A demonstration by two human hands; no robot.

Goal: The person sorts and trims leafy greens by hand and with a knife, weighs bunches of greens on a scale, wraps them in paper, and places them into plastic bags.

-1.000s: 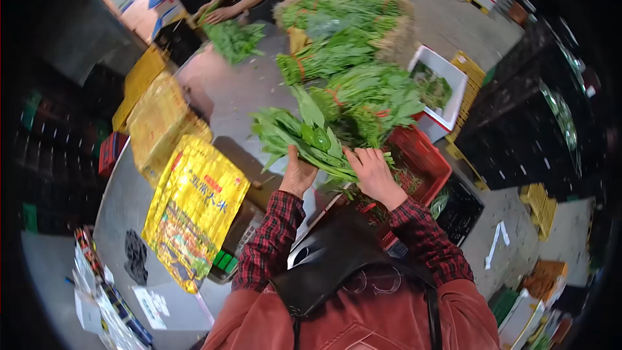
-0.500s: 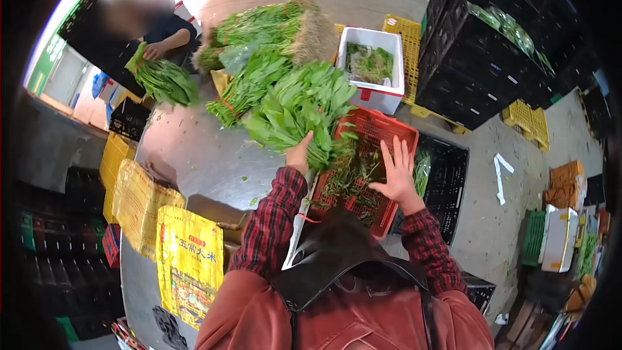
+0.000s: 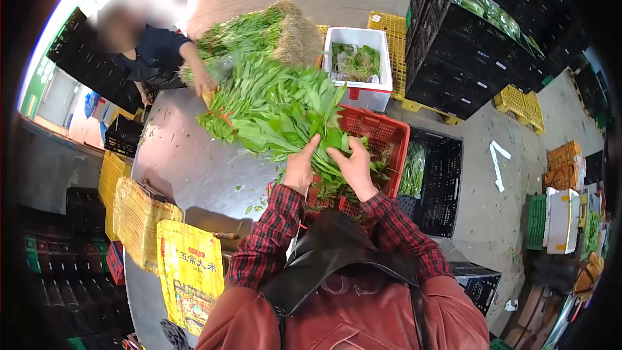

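Note:
A bunch of long-leaved greens (image 3: 295,113) fans out over the table edge beside the red crate (image 3: 400,168). My left hand (image 3: 301,165) is closed around the bunch's near end, thumb on top. At its right side, my right hand (image 3: 354,170) has thumb and fingers closed on some of the leaves; the fingertips are partly hidden in them. Loose stems and leaves lie in the crate below my hands. Behind the bunch is a pile of greens (image 3: 236,34) with pale roots (image 3: 298,34).
A co-worker's hand (image 3: 206,81) reaches to the pile from the far left. A white foam box (image 3: 387,58) holds greens behind the crate. Black crates (image 3: 447,58) are stacked at right. A yellow rice bag (image 3: 191,272) lies on the metal table (image 3: 178,149).
My right hand has moved left from above the red crate onto the greens and closed. The co-worker's hand, earlier holding a bunch at the left, is now at the pile.

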